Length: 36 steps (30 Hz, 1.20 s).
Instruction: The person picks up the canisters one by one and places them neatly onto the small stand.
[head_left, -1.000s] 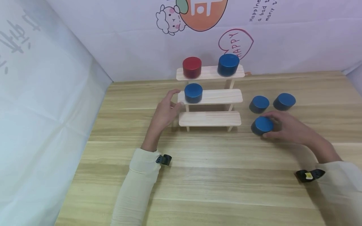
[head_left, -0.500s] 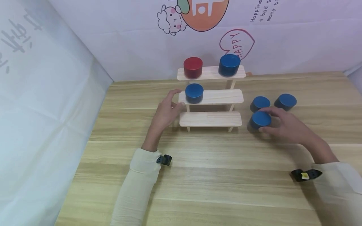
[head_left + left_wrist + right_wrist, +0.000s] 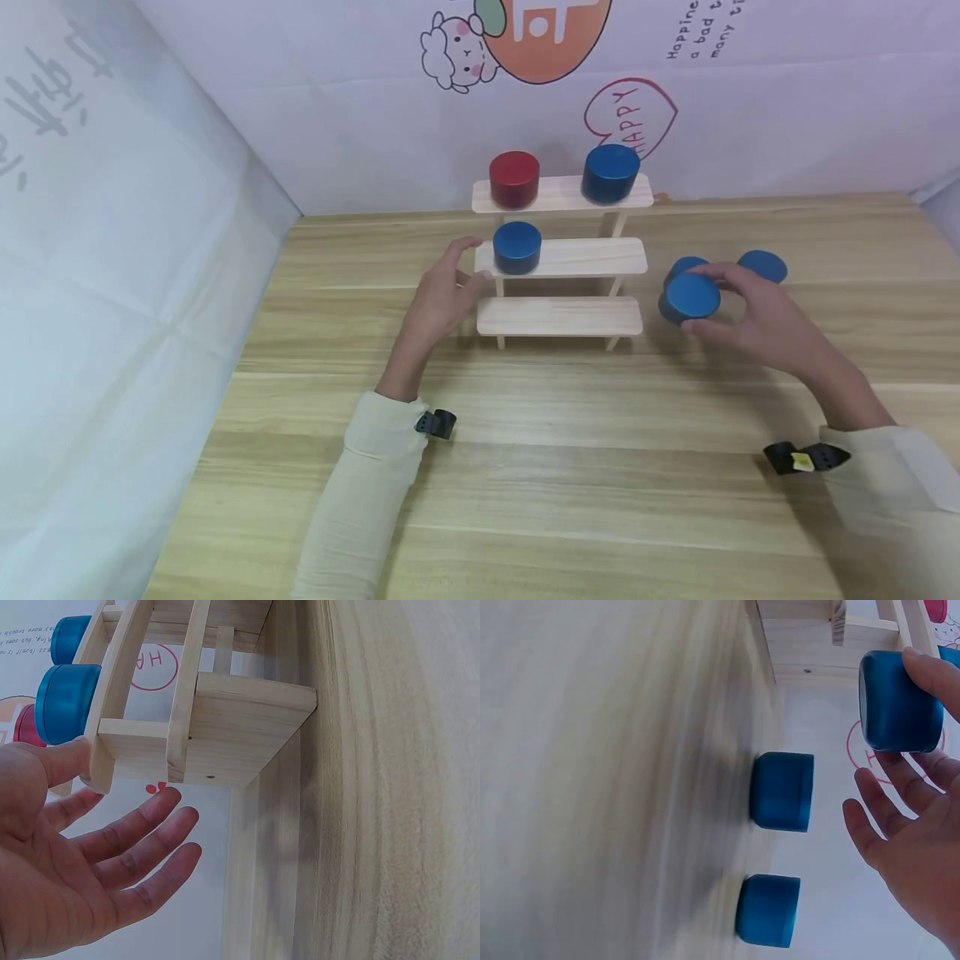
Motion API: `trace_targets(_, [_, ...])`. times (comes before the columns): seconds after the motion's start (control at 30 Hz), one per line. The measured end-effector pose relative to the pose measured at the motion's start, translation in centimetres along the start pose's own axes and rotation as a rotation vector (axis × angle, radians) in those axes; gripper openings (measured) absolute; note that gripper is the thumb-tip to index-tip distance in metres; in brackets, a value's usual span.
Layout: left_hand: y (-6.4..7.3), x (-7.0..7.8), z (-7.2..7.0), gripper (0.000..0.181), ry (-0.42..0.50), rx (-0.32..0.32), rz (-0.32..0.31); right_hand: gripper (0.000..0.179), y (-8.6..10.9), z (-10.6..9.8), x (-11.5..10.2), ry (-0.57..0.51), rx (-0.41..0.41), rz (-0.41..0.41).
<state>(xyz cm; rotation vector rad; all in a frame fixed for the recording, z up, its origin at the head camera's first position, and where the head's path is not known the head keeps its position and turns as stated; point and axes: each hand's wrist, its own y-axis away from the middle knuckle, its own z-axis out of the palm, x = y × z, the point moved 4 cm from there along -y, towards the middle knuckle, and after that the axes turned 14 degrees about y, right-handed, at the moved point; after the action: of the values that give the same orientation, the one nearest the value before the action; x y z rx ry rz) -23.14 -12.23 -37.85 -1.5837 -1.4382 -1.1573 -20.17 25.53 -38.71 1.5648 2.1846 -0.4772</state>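
Observation:
My right hand [image 3: 772, 321] pinches a blue round tin [image 3: 692, 298] between thumb and fingers; in the right wrist view this tin [image 3: 900, 705] is lifted off the table. The left hand [image 3: 444, 292] holds the left end of the middle tier of a wooden three-tier rack [image 3: 558, 315], thumb at its front corner and index finger at its back one. Another blue tin [image 3: 517, 248] sits at that tier's left end. On the top tier stand a red tin [image 3: 514, 180], left, and a blue tin [image 3: 611, 174], right. The bottom tier bears nothing.
Two more blue tins stand on the wood-grain table [image 3: 480, 500] right of the rack: one [image 3: 782, 791] partly behind the held tin in the head view, the other [image 3: 763, 266] behind the right hand. A printed white cloth [image 3: 360, 133] hangs behind the rack.
My right hand has raised the blue tin from the table and moved it slightly away from me, so it now overlaps the tin behind it. The left hand stays at the rack.

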Motion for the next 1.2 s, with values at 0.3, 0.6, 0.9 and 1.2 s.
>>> trace_targets(0.3, [-0.1, 0.0, -0.1, 0.054, 0.008, -0.008, 0.004, 0.071, -0.2, -0.8, -1.5, -0.052, 0.01, 0.048])
trace_targets(0.6, [0.0, 0.0, -0.1, 0.054, 0.016, -0.006, 0.002, 0.075, -1.3, -1.3, -3.1, 0.011, 0.04, 0.07])
trace_targets(0.9, [0.0, -0.2, -0.1, 0.054, -0.005, -0.005, 0.004, 0.077, -1.9, -1.4, -4.5, -0.032, 0.073, 0.123])
trace_targets(1.2, [-0.1, 0.0, 0.0, 0.054, -0.013, -0.002, -0.005, 0.078, -3.2, -1.2, -6.1, -0.044, 0.114, 0.114])
